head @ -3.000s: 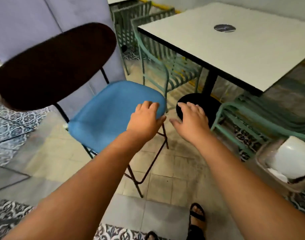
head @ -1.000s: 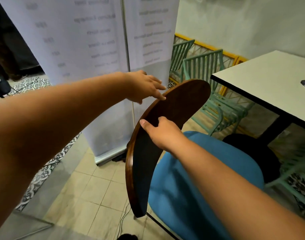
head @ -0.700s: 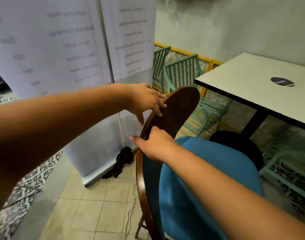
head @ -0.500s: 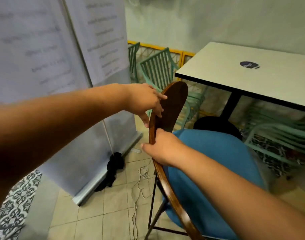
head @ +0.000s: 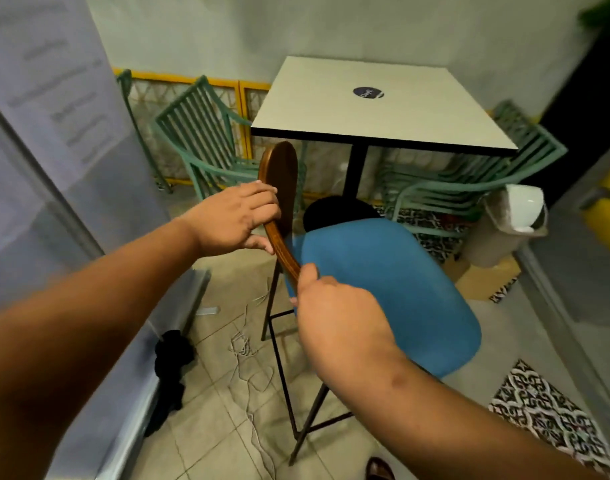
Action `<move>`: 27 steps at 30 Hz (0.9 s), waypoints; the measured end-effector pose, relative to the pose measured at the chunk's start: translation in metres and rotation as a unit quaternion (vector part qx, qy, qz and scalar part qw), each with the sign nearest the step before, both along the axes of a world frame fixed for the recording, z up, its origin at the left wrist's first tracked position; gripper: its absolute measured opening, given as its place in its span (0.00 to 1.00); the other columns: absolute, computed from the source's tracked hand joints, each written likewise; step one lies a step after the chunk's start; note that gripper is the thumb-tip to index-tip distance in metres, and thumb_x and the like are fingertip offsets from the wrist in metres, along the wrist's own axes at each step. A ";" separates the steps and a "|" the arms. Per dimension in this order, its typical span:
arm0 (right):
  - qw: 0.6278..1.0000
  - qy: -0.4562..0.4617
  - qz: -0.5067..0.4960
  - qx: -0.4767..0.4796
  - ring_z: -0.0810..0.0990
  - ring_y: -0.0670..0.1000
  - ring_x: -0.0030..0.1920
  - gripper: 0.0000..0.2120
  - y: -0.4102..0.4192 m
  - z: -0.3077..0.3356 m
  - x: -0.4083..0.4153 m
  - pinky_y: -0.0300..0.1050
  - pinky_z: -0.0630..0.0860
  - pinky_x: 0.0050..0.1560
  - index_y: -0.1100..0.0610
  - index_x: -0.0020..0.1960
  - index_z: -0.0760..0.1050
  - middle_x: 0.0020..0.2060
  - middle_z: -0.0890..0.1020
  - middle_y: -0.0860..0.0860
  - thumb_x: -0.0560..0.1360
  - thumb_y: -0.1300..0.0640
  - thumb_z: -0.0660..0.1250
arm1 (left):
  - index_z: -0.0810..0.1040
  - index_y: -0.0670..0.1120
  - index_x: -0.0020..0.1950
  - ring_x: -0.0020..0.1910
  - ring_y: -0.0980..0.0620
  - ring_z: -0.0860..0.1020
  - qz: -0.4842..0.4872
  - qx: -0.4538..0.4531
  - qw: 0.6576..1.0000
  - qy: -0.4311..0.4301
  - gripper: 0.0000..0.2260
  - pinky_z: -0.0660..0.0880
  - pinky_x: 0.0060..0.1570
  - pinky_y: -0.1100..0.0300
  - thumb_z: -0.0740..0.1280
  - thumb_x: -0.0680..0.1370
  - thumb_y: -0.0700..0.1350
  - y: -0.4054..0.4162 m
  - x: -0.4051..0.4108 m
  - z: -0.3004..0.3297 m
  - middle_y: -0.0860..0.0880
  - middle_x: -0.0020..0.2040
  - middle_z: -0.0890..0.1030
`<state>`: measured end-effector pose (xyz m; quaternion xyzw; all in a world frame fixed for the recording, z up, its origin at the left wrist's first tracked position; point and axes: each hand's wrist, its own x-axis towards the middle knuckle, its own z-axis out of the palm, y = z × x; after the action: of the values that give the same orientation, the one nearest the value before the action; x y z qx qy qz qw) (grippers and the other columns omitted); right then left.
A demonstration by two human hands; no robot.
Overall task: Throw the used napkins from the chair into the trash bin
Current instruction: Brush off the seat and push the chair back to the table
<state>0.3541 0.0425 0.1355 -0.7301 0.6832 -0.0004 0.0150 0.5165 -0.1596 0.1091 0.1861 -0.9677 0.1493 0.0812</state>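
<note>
Newly visible trash bin (head: 511, 220), perhaps lined.

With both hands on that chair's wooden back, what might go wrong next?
Loose cords lie on the floor by the chair legs; dragging may snag them. The trash bin stands close beside the blue seat, so a swing might tip it. The left hand and right hand grip only the thin backrest edge and may slip.

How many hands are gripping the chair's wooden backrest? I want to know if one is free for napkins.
2. The left hand grips the wooden backrest partway up its edge; the right hand grips it lower, beside the blue seat. No napkins are visible.
</note>
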 end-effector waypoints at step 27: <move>0.975 0.116 0.173 -0.078 0.71 0.50 0.27 0.24 -0.083 -0.002 -0.251 0.51 0.73 0.30 0.49 0.39 0.63 0.27 0.72 0.48 0.73 0.28 0.48 | 0.73 0.49 0.39 0.39 0.52 0.63 0.140 0.011 0.975 0.173 0.32 0.58 0.40 0.56 0.53 0.67 0.78 0.013 -0.149 -0.004 0.54 0.36 0.69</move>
<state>0.1027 -0.0407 0.1336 -0.8314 0.5412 0.0341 -0.1216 0.3679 -0.1470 0.1053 0.3435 -0.9049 0.1141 0.2239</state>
